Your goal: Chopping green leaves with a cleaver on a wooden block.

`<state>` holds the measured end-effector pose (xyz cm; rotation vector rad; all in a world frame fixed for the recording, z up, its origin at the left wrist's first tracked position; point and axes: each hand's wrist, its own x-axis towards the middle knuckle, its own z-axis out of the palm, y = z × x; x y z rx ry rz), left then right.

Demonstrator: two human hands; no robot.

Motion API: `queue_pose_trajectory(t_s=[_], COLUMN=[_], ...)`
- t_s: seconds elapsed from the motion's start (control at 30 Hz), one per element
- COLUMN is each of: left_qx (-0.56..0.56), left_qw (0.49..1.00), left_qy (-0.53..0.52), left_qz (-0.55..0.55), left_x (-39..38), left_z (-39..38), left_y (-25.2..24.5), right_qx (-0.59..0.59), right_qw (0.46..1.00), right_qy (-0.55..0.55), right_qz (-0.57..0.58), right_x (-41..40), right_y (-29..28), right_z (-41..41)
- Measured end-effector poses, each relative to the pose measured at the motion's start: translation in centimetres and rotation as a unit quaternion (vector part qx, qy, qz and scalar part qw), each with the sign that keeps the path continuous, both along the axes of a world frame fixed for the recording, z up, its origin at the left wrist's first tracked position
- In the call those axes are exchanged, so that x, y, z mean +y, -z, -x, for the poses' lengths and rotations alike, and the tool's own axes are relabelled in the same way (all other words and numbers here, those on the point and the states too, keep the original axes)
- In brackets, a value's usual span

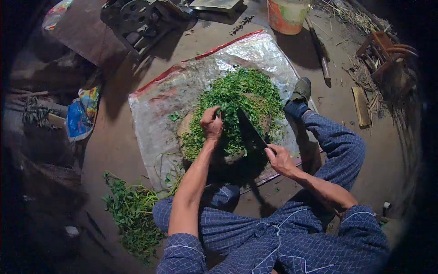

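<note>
My right hand (281,159) is closed around the handle of a large dark-bladed knife (251,128). The blade slants up and left over a heap of chopped green leaves and stems (243,82). At the heap's left side, my left hand (211,124) rests with curled fingers against the greens; whether it grips any leaves cannot be made out. Under the heap shows the tan rim of what looks like a round wooden chopping block (185,128). Block and greens lie on a whitish woven plastic sheet (150,120) with a red edge.
Uncut leafy stems (133,215) lie beside my left knee. Beyond the sheet stand a plastic bucket (287,17), a dark machine with a wheel (137,20) and a metal platform (215,4). To the right are a wooden pole (320,54), a wood piece (361,106) and a small stool (383,51).
</note>
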<state>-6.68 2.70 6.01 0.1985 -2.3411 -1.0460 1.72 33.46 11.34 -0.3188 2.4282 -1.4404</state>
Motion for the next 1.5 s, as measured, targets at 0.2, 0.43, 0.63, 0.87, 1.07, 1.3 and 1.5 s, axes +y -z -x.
queue_pose_trajectory(t_s=[0.2,0.43,0.63,0.87,1.07,1.3,1.5], left_qx=[0.026,0.08,-0.018,0.026,0.036,0.008,-0.083], left_qw=[0.992,0.979,0.978,0.974,0.958,0.965,0.957], left_qy=[0.102,0.123,0.164,0.178,0.202,0.164,0.211], left_qz=[0.075,0.145,0.131,0.135,0.199,0.206,0.183], left_x=[0.0,2.8,-0.2,1.0,1.3,-3.2,1.0], left_z=[-2.6,-4.3,-4.9,-4.0,-4.2,-5.3,-3.7], left_y=[3.6,3.4,5.8,6.1,6.1,10.5,8.5], right_qx=[-0.108,0.011,0.074,0.058,0.032,0.045,0.044], right_qw=[0.993,0.999,0.989,0.987,0.98,0.978,0.976], right_qy=[-0.04,-0.015,-0.094,-0.078,-0.091,-0.15,-0.124], right_qz=[0.007,-0.036,-0.089,-0.126,-0.174,-0.139,-0.173], right_x=[-2.2,-0.9,-2.9,-4.7,-3.6,-5.1,-3.9], right_y=[-2.6,-4.7,-3.5,1.4,0.2,-2.7,-0.7], right_z=[-0.7,0.9,2.4,3.3,3.4,2.6,4.5])
